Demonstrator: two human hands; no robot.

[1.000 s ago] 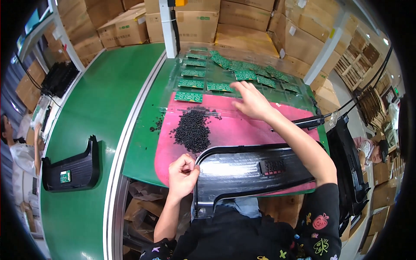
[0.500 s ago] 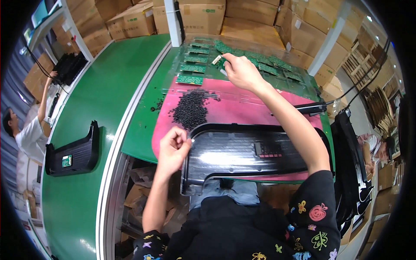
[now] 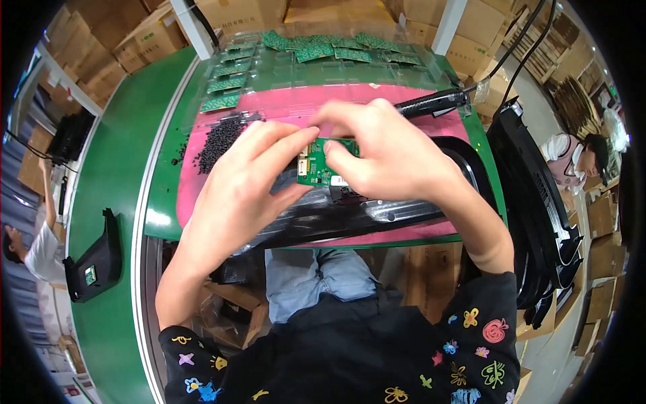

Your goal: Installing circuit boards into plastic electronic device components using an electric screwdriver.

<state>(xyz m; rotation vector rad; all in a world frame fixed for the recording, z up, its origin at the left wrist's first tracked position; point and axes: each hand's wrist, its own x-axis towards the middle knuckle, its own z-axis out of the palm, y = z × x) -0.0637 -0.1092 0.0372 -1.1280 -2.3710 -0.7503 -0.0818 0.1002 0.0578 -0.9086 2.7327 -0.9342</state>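
Note:
A small green circuit board [image 3: 313,176] with white connectors is held over the black plastic housing [image 3: 363,219]. My right hand [image 3: 387,155] has its thumb on the board's face, its other fingers bent at the far edge and a little blurred. My left hand [image 3: 245,175] pinches toward the board's left edge, fingers at the top corner and thumb near the lower one. Both hands hide much of the housing, which lies on a pink mat [image 3: 192,158]. A pile of small black screws or pegs [image 3: 222,143] sits beyond my left hand.
Behind the mat, a clear plastic tray [image 3: 282,75] bears several green boards [image 3: 315,52]. A black electric screwdriver [image 3: 431,104] lies at the right. On the green conveyor [image 3: 128,175] rests another black housing [image 3: 101,259]. Black housings [image 3: 538,202] stand at the right; people are at both sides.
My right hand has brought the circuit board back from the tray to above the housing. My left hand has left the housing's left corner and come to the board. The view has shifted.

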